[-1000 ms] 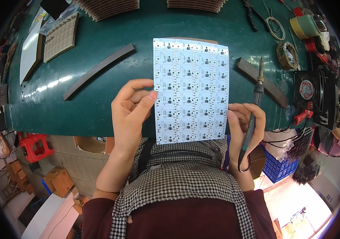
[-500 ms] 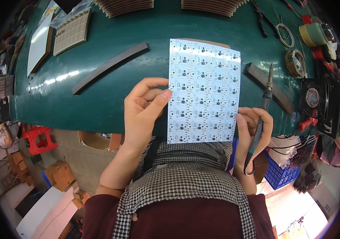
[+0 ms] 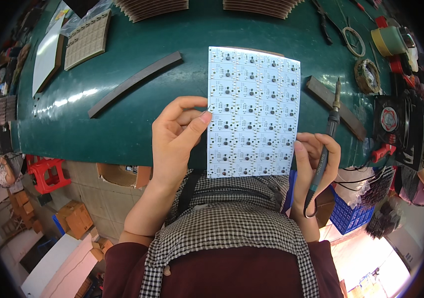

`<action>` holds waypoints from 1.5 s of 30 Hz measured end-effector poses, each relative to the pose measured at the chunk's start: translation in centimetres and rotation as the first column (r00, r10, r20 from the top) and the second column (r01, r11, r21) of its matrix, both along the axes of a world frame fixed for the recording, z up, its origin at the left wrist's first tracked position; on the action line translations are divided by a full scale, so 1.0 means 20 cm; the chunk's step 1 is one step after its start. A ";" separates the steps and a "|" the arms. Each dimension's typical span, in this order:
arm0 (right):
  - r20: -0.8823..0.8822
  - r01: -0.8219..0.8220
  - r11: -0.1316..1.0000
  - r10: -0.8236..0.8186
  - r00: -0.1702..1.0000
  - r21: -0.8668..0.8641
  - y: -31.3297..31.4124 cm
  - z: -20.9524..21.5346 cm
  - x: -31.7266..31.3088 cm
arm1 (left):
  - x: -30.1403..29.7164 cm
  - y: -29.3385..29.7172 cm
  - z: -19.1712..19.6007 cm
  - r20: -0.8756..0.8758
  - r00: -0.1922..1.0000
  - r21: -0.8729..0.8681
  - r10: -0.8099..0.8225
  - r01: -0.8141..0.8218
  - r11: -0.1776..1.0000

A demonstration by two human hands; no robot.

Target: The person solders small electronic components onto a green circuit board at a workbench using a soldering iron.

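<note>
A white circuit board panel [image 3: 252,116], covered in rows of small dark components, is held up over the near edge of the green table. My left hand [image 3: 178,129] pinches its left edge between thumb and fingers. On the opposite side, the fingertips of my right hand [image 3: 321,161] grip the lower right edge. That same right hand also carries a soldering iron [image 3: 332,121], its tip pointing away from me and its cord hanging by the wrist. Part of something brown shows behind the panel's top edge.
On the green table [image 3: 137,119] lie a dark bar [image 3: 135,84] to the left and another bar [image 3: 336,108] to the right. A fan [image 3: 390,120], solder wire coil [image 3: 367,77], tape roll [image 3: 389,42] and pliers [image 3: 323,22] stand right. Stacked boards [image 3: 88,39] lie far left.
The panel has shifted very slightly left and tilted a little, its shine at the top fading. Both hands keep their hold, and the soldering iron stays in the right hand.
</note>
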State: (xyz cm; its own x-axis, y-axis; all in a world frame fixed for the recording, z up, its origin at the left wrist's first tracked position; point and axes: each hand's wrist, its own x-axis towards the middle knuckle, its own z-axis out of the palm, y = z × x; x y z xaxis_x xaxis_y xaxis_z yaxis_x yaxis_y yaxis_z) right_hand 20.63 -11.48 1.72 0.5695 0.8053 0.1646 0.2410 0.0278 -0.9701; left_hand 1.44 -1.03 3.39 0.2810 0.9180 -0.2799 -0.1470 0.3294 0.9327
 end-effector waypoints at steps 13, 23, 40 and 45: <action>0.036 0.002 1.000 -0.002 0.999 0.021 -0.01 -0.01 0.00 | -0.01 0.00 -0.01 0.029 1.000 0.043 0.000 -0.002 0.999; 0.057 -0.020 0.998 0.017 0.998 0.064 -0.03 -0.02 0.02 | -0.03 -0.02 -0.03 0.030 0.999 0.080 -0.012 0.010 0.997; 0.005 -0.025 0.998 0.024 1.000 0.062 -0.03 -0.01 0.00 | -0.03 -0.02 -0.02 0.020 1.000 0.071 0.004 -0.005 0.997; 0.023 -0.031 0.997 0.029 0.999 0.067 -0.03 -0.01 0.00 | -0.03 -0.03 -0.03 0.031 0.999 0.077 0.017 -0.019 0.997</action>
